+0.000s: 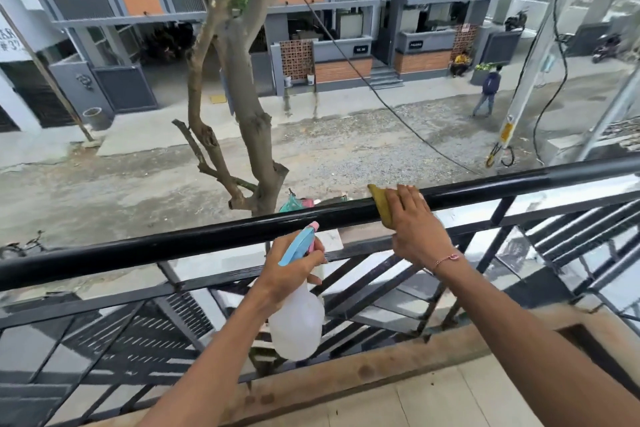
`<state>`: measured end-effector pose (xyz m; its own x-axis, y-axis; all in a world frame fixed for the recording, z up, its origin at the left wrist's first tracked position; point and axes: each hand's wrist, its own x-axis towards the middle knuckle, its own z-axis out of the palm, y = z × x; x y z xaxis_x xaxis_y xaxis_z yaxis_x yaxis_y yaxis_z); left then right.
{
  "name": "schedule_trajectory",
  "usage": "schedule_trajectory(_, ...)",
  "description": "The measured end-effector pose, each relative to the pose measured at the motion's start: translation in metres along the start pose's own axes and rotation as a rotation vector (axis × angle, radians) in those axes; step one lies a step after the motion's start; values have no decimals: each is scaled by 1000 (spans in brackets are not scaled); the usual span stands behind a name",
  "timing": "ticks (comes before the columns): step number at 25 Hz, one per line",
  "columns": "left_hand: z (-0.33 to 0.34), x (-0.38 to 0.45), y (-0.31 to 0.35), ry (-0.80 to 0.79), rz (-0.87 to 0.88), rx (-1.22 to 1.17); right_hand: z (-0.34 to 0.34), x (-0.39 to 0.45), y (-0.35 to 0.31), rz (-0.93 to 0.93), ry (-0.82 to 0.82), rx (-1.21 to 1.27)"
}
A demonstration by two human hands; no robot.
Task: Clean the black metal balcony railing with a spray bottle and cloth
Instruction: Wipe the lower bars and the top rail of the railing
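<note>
Right hand (414, 224) presses cloth (381, 204) onto railing (207, 239); left hand (292, 270) grips spray bottle (298, 322) beneath.

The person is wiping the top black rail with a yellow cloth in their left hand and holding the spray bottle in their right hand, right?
Not quite: the hands are swapped. In the head view, the right hand presses the yellow cloth on the top black rail, and the left hand holds the spray bottle. The rest is right.
</note>
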<state>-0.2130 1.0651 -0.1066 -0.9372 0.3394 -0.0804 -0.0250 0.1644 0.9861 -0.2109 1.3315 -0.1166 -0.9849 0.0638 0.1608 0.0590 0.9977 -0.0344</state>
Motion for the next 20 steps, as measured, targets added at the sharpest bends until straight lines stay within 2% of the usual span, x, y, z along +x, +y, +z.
schedule_trajectory(3, 48, 17, 9, -40, 10, 2, -5, 0, 53, 75, -86, -50)
schedule_trajectory(6, 95, 31, 16, -70, 17, 20, -1, 5, 65, 31, -124, -113)
schedule_trajectory(11, 142, 44, 23, -55, 15, 17, 5, 21, 79, -121, -7, -154)
schedule_trajectory(14, 165, 50, 26, -45, 17, 5, 3, 30, 105, -234, -3, -138)
schedule_trajectory(20, 202, 63, 27, -21, 6, 25, -12, 41, 166, -197, -53, -157)
